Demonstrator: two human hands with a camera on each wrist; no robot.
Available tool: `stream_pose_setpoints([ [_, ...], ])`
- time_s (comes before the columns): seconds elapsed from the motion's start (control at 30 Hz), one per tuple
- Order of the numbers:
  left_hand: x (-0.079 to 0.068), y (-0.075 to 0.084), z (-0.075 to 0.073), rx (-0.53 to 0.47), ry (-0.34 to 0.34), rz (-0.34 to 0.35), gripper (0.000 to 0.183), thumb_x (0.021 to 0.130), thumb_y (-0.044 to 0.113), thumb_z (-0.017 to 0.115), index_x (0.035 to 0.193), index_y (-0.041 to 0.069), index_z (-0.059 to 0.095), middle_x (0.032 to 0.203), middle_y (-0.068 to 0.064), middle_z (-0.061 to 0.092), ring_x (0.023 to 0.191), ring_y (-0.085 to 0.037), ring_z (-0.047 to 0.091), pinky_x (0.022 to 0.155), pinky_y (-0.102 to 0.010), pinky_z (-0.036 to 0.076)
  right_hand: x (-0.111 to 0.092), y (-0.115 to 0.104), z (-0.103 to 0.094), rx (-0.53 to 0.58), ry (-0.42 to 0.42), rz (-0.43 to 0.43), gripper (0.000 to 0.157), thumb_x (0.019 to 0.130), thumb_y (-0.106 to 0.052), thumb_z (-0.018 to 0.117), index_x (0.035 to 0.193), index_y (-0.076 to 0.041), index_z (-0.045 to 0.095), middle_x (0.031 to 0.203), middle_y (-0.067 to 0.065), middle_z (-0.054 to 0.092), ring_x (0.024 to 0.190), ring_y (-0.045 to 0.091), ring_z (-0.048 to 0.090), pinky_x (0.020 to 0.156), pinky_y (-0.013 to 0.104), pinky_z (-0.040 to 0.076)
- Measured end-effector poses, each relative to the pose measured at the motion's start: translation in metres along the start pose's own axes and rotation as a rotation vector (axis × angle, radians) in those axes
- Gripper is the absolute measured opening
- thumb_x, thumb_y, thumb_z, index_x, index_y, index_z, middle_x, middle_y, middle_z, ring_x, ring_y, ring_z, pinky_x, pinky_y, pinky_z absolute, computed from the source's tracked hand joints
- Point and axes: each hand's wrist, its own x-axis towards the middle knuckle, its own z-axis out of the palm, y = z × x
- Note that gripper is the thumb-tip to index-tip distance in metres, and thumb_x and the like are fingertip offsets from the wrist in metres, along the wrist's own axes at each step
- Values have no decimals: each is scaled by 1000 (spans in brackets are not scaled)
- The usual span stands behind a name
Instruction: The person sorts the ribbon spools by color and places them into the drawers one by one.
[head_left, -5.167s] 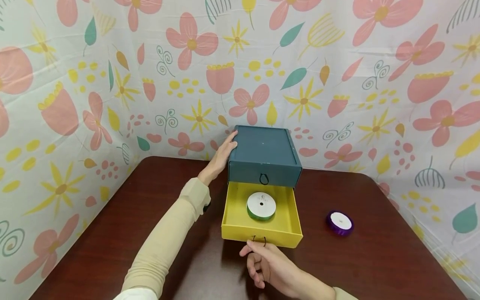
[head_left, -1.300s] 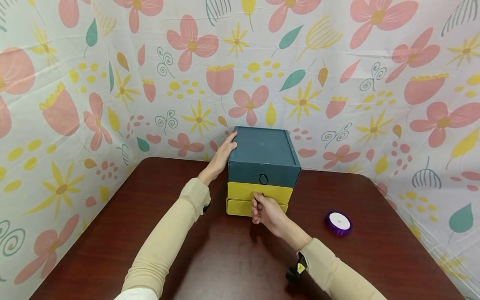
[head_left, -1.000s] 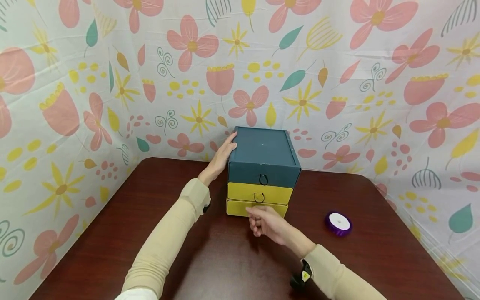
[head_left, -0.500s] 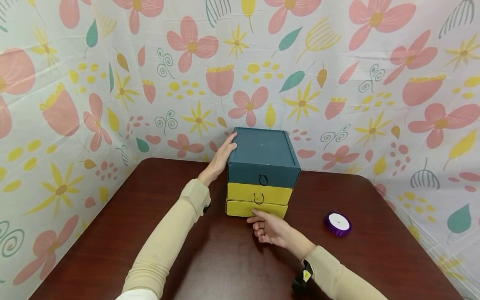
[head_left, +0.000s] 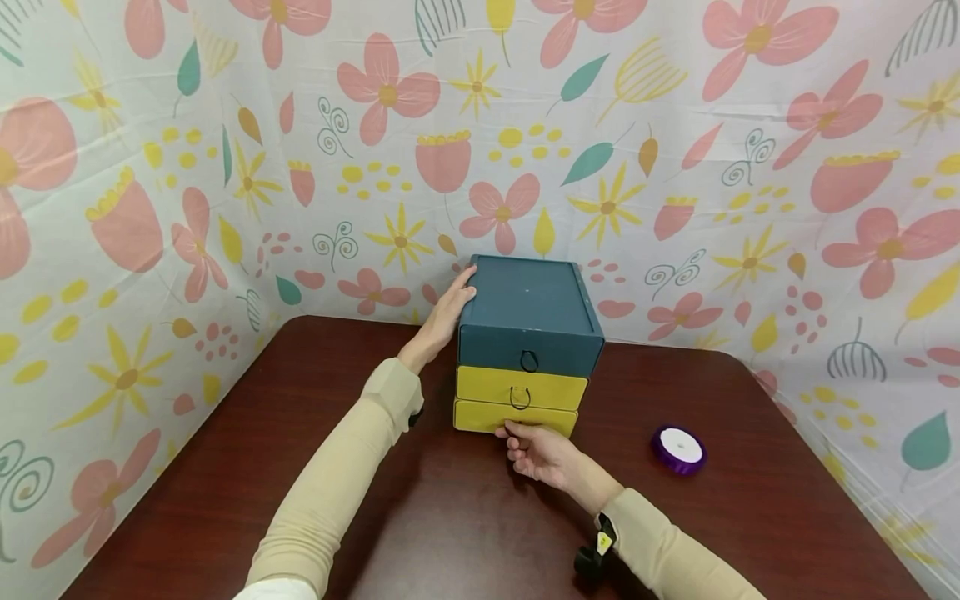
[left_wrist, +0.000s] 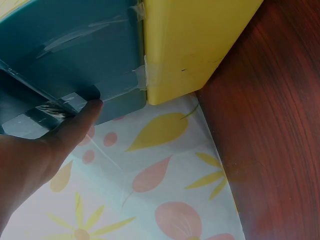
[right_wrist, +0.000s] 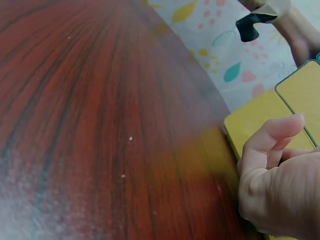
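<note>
A small drawer chest (head_left: 525, 296) stands against the backdrop, with a dark teal top drawer front above a yellow middle drawer (head_left: 480, 385) and a yellow bottom drawer (head_left: 476, 416). All three drawers sit pushed in. My left hand (head_left: 437, 325) rests on the chest's left edge, its fingers lying along the teal side in the left wrist view. At the front of the bottom drawer is my right hand (head_left: 547, 458), thumb and index finger close together and the other fingers curled. Whether it pinches a black loop handle there is hidden. The middle drawer's black loop handle (head_left: 520, 406) hangs just above.
A purple ribbon spool (head_left: 680, 450) with a white face lies on the dark wooden table (head_left: 450, 525), right of the chest. Flower-patterned cloth (head_left: 315, 167) rises behind and to the left of the table.
The middle drawer, earlier pulled out with a green ribbon spool inside, got pushed in. My right hand let go of its loop and moved down to the bottom drawer. The left hand stayed put.
</note>
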Motion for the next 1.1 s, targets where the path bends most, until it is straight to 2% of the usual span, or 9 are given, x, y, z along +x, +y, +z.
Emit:
stream_pose_setpoints([
  [0.3, 0, 0, 1, 2, 6, 6, 58, 102, 45, 30, 156, 29, 16, 164, 7, 9, 152, -20, 9, 119, -54, 14, -4, 3, 2, -51, 12, -18, 29, 104, -22, 42, 91, -9, 64, 62, -7, 53, 54, 3, 44, 47, 13, 37],
  [0.67, -3, 0, 0, -11, -19, 26, 58, 103, 46, 29, 156, 30, 14, 164, 8, 7, 151, -23, 14, 119, -55, 12, -17, 12, 6, -100, -15, -19, 26, 103, -22, 45, 92, -9, 64, 62, -8, 53, 54, 3, 44, 48, 14, 38],
  [1.0, -1, 0, -1, -9, -14, 18, 59, 102, 47, 30, 156, 31, 15, 164, 8, 7, 152, -20, 7, 120, -54, 13, -31, 20, 10, -107, -46, -7, 27, 103, -21, 44, 92, -10, 65, 61, -10, 54, 54, 1, 43, 47, 14, 36],
  [1.1, -8, 13, -2, -18, -34, -3, 58, 103, 41, 30, 157, 26, 14, 164, 4, 5, 152, -22, 7, 120, -54, 12, -34, 24, 10, -112, -53, -1, 27, 103, -22, 43, 91, -11, 65, 61, -10, 55, 54, 0, 44, 47, 13, 36],
])
